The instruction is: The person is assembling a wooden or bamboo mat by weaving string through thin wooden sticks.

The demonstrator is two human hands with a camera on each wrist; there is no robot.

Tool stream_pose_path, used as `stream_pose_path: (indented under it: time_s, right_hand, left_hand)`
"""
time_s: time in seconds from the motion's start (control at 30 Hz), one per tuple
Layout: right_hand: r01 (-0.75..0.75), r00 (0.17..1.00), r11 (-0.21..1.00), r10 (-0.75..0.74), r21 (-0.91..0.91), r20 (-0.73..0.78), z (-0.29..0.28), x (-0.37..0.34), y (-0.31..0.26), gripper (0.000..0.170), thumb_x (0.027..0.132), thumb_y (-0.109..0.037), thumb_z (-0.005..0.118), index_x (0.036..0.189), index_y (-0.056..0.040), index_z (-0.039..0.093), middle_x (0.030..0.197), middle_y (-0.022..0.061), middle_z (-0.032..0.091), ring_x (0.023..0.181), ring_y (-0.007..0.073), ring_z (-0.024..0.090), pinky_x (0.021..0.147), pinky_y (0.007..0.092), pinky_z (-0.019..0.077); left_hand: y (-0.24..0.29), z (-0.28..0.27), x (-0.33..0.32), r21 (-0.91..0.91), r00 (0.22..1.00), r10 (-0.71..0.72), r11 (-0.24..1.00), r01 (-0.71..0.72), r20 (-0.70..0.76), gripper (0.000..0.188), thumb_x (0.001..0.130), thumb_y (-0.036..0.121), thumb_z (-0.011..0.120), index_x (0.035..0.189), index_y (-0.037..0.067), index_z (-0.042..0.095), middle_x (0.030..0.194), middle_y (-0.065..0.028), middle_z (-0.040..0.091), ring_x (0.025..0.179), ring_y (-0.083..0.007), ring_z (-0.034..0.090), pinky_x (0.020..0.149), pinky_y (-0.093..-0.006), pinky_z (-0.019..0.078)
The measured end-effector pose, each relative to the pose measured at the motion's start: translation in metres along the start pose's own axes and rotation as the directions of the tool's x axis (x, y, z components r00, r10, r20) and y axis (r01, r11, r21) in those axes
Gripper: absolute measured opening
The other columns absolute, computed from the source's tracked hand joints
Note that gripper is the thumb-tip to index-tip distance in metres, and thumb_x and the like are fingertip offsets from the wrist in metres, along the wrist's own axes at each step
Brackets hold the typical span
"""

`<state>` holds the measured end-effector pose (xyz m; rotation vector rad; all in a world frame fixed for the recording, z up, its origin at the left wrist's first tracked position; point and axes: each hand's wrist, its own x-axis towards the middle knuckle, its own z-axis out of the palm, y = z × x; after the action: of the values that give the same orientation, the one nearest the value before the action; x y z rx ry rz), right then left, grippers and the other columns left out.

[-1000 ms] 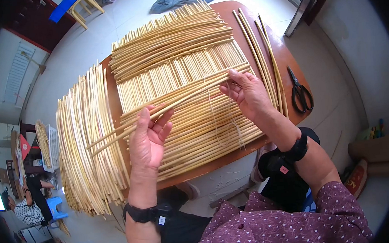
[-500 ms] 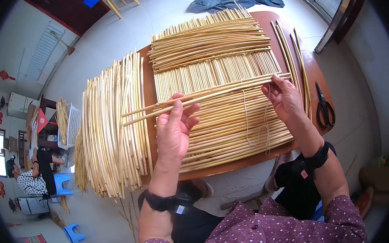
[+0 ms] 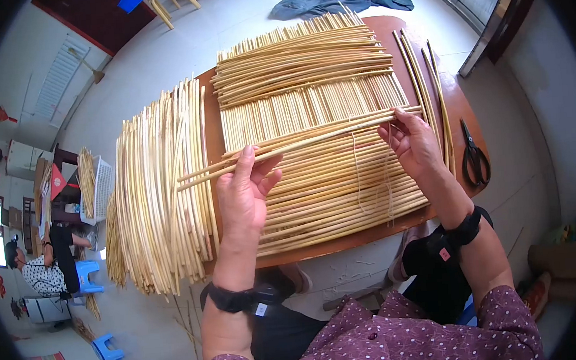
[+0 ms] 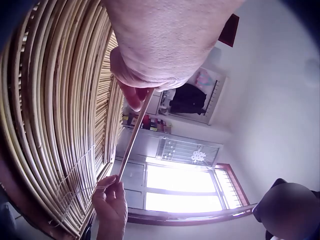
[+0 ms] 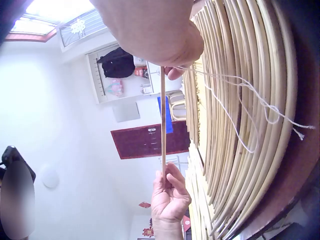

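Two thin sticks [image 3: 312,138] are held above a mat of woven sticks [image 3: 330,197]. The left hand [image 3: 244,193] grips them toward their left part, thumb on top; their left ends stick out past it. At the other end the right hand [image 3: 415,144] pinches the sticks between thumb and fingers. White string [image 3: 358,174] hangs by the right hand over the mat, and in the right wrist view the string [image 5: 255,92] shows loops and a knot. The left wrist view shows a stick [image 4: 134,137] running between both hands.
Loose sticks [image 3: 160,190] lie at the table's left, with a bundle [image 3: 302,60] across the far part of the mat. Several sticks [image 3: 423,91] and black scissors [image 3: 474,158] lie at the right. A person [image 3: 45,270] sits far left near a blue stool [image 3: 89,277].
The head view has swung, so the table first shifted right, then slightly back left. Both hands keep their hold on the sticks, which now lie more level in the view than at first.
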<state>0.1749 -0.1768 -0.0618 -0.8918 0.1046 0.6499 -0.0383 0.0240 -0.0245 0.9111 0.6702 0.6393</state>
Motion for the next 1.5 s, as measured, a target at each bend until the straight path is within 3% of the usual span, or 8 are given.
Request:
stream_pose_path:
  time_s: [0.27, 0.67, 1.0, 1.1, 1.27, 1.5]
  right_hand:
    - [0.011, 1.0, 1.0, -0.01, 0.007, -0.015, -0.003, 0.001, -0.003, 0.016, 0.092, -0.015, 0.062, 0.096, -0.0001, 0.056, 0.09, 0.0099, 0.059, 0.082, 0.0205, 0.063, 0.072, 0.0325, 0.0612]
    - [0.017, 1.0, 1.0, -0.017, -0.002, 0.017, -0.005, 0.005, 0.0, 0.016, 0.092, -0.014, 0.064, 0.093, -0.0005, 0.057, 0.086, 0.0087, 0.061, 0.078, 0.019, 0.065, 0.072, 0.0315, 0.0616]
    - [-0.025, 0.998, 0.999, 0.024, 0.023, 0.053, -0.001, 0.002, 0.008, 0.017, 0.092, -0.015, 0.064, 0.092, -0.0014, 0.055, 0.085, 0.008, 0.061, 0.079, 0.018, 0.066, 0.072, 0.0301, 0.0618]
    - [-0.024, 0.999, 1.0, 0.024, -0.009, 0.04, 0.002, 0.001, 0.008, 0.018, 0.092, -0.017, 0.064, 0.092, -0.0022, 0.054, 0.084, 0.007, 0.06, 0.078, 0.0169, 0.065, 0.071, 0.0301, 0.0615]
    - [-0.013, 0.999, 1.0, 0.012, 0.014, 0.03, 0.004, -0.002, 0.008, 0.028, 0.087, -0.021, 0.07, 0.095, -0.0013, 0.052, 0.092, 0.0108, 0.062, 0.085, 0.0202, 0.064, 0.083, 0.0356, 0.0585]
    - [-0.022, 0.998, 0.999, 0.025, -0.045, 0.06, 0.008, -0.009, -0.001, 0.019, 0.091, -0.019, 0.063, 0.091, -0.0014, 0.056, 0.093, 0.0116, 0.062, 0.087, 0.0197, 0.064, 0.085, 0.0351, 0.0574]
  left_hand:
    - [0.001, 0.001, 0.002, -0.111, 0.993, -0.061, 0.991, 0.072, 0.098, 0.015, 0.091, 0.017, 0.065, 0.101, 0.007, 0.06, 0.107, -0.0185, 0.066, 0.098, -0.0288, 0.068, 0.074, -0.0337, 0.0619]
    - [-0.001, 0.001, 0.004, -0.113, 0.989, 0.027, 0.994, -0.011, 0.143, 0.015, 0.09, 0.018, 0.067, 0.098, 0.006, 0.061, 0.106, -0.0179, 0.067, 0.097, -0.0286, 0.068, 0.073, -0.0319, 0.0628]
    - [-0.009, 0.016, 0.001, -0.094, 0.962, -0.033, 0.994, 0.061, 0.271, 0.016, 0.09, 0.013, 0.065, 0.103, 0.005, 0.065, 0.107, -0.0152, 0.067, 0.1, -0.0271, 0.067, 0.077, -0.032, 0.0615]
    - [-0.009, 0.016, 0.002, -0.084, 0.975, -0.003, 0.996, 0.022, 0.222, 0.017, 0.09, 0.012, 0.065, 0.104, 0.003, 0.065, 0.108, -0.0151, 0.067, 0.1, -0.0258, 0.067, 0.076, -0.0307, 0.0616]
    - [-0.011, 0.02, 0.002, -0.045, 0.992, -0.028, 0.998, 0.034, 0.125, 0.016, 0.089, 0.01, 0.066, 0.103, 0.002, 0.064, 0.104, -0.0139, 0.069, 0.095, -0.0244, 0.068, 0.073, -0.0283, 0.0619]
    - [-0.013, 0.016, 0.005, -0.035, 0.991, -0.047, 0.998, 0.052, 0.126, 0.016, 0.092, 0.012, 0.063, 0.105, 0.003, 0.062, 0.104, -0.0129, 0.067, 0.097, -0.0232, 0.068, 0.074, -0.028, 0.0616]
